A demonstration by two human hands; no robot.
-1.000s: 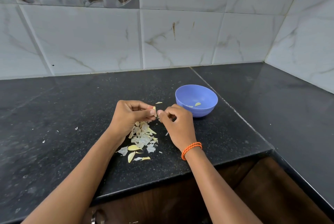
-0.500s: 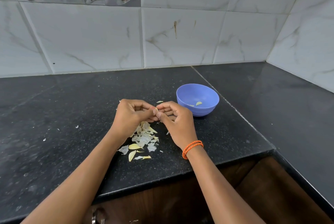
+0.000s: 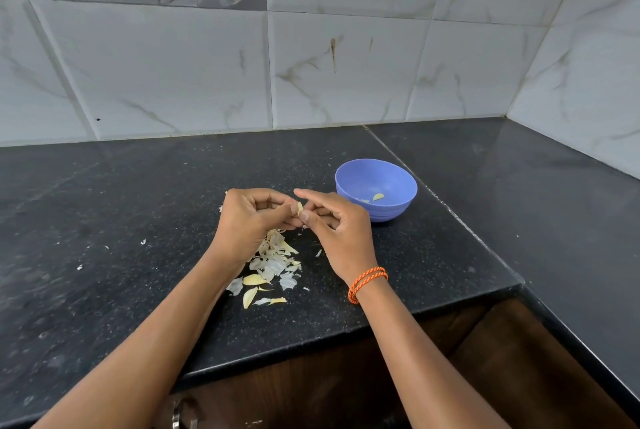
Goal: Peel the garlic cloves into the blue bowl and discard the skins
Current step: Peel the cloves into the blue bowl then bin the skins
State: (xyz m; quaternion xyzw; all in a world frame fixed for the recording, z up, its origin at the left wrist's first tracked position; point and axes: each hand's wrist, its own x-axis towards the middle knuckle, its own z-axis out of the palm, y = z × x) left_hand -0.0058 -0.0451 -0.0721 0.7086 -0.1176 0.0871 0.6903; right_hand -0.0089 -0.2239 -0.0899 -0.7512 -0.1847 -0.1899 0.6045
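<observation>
Both our hands meet above the counter (image 3: pixel 104 221) near its front edge: left hand (image 3: pixel 247 221) and right hand (image 3: pixel 337 231) pinch one garlic clove (image 3: pixel 300 207) together. Skins (image 3: pixel 272 264) lie beneath; the blue bowl (image 3: pixel 375 188) sits just right.

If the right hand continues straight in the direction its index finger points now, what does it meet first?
Probably the left hand: the right hand points leftward at it, with only the garlic clove pinched between them. Depth is hard to judge.
</observation>
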